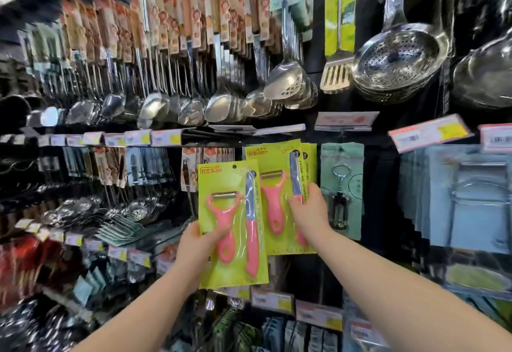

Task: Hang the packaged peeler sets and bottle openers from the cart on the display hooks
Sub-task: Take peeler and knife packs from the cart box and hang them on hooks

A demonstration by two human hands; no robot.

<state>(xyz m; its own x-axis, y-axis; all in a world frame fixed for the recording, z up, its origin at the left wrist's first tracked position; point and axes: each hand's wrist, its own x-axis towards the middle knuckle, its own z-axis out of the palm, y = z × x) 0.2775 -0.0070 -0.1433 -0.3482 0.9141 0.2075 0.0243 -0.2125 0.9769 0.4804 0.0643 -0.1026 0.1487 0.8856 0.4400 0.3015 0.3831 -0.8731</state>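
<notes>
My left hand point(198, 243) grips a packaged peeler set point(221, 182), a lime-green card with a pink peeler and a pink-handled knife, by its lower left edge. It is held upright in front of the display. Just to its right hangs a stack of the same peeler sets point(273, 157). My right hand point(309, 210) presses on that stack, fingers around its right edge. To the right of the stack, a bottle opener point(341, 193) on a pale green card hangs on its hook. The cart is out of view.
Ladles and slotted spoons point(282, 80) hang in rows above, with steel strainers point(399, 60) at the upper right. Price tags point(428, 132) jut out from hook ends. Blue-carded goods point(468, 199) hang at the right, more packaged utensils below and left.
</notes>
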